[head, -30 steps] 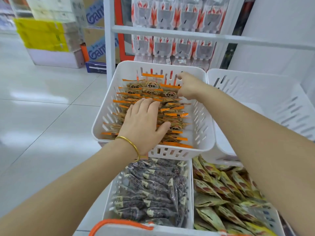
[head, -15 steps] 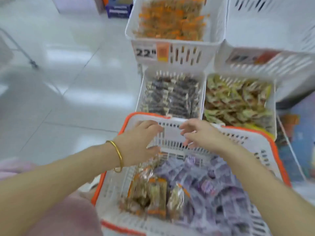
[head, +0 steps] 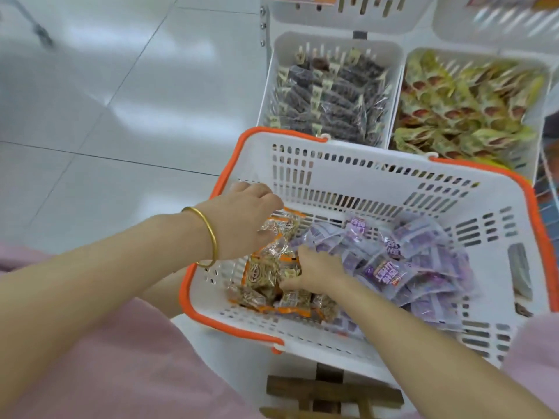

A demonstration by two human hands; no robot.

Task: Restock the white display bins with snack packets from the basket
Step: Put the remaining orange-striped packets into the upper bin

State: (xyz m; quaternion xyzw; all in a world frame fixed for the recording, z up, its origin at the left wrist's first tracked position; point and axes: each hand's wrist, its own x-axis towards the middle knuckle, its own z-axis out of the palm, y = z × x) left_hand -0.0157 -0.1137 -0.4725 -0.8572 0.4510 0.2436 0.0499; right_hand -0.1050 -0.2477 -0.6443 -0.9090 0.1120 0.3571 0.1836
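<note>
**Both hands in the basket, at the orange-edged packets**

The basket (head: 378, 189) is white with an orange rim. Its long axis goes from left to right across the view and is a little slanted, so the right end is nearer to the person. It is just in front of two white display bins.

In the left part of the basket there is a loose heap of orange-edged packets (head: 261, 273). They are oblong and clear, with a brown snack inside. They point in mixed directions; the one with a round label lies with its long axis from the near side to the far side. The purple packets (head: 423, 267) fill the middle and the right part, also without order.

The left hand (head: 246, 219), with a gold bangle (head: 208, 234) on the wrist, reaches down at the far left of the heap. Its fingers are bent and the tips are hidden, so I cannot tell if its grip holds something. The right hand (head: 317, 269) is on the heap, and its grip is clamped on some orange-edged packets.

The left bin (head: 332, 40) holds dark packets (head: 329, 95) in rows, long axes mostly across the bin. The right bin (head: 472, 55) holds yellow-green packets (head: 465, 110) lying diagonally.
</note>
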